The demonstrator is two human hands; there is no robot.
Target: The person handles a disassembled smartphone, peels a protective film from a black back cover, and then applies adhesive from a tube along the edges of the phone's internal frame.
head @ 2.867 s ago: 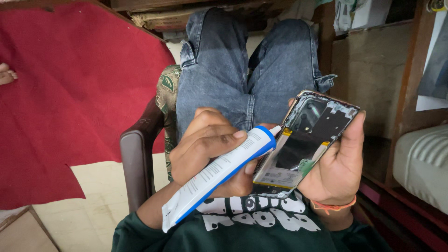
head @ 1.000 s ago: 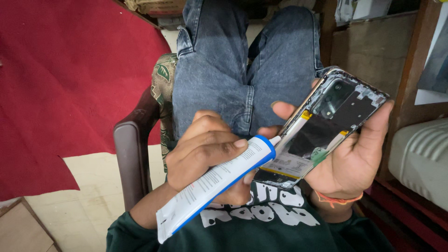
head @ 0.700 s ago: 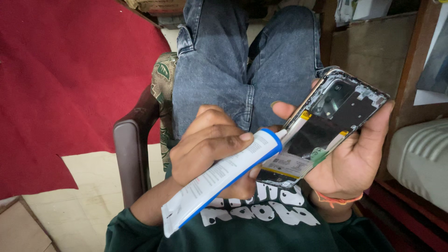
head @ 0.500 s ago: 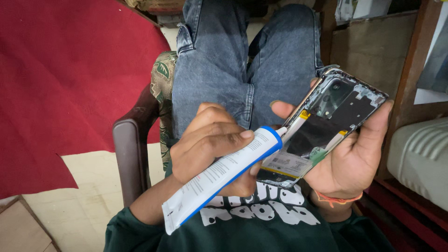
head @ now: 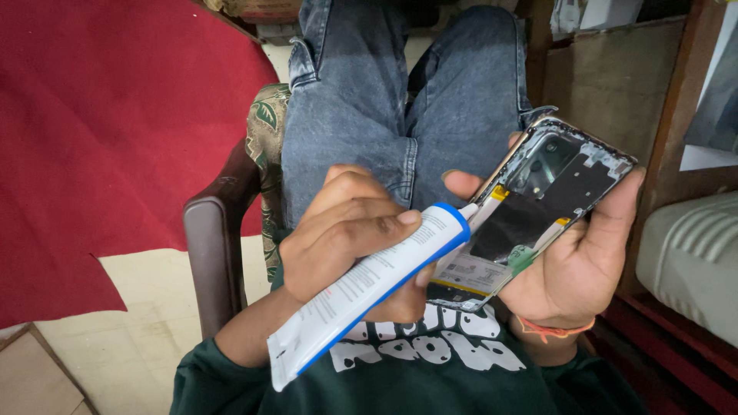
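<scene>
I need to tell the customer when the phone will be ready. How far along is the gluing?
Done: the phone already has its back cover off, with its insides bare. In hand: the left hand holds a white and blue glue tube with its nozzle at the frame's left edge, while the right hand cradles the phone. Left: no glue bead shows on the frame, and no back cover is in view.

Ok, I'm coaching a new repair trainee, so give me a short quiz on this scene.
1. True or false: the phone has its back cover off.
2. Which hand holds the tube?
A. left
B. right
3. The tube's nozzle touches the phone's ____ edge as the picture shows it.

Key:
1. True.
2. A: the left hand holds it; the right hand cradles the phone.
3. Left.
</scene>
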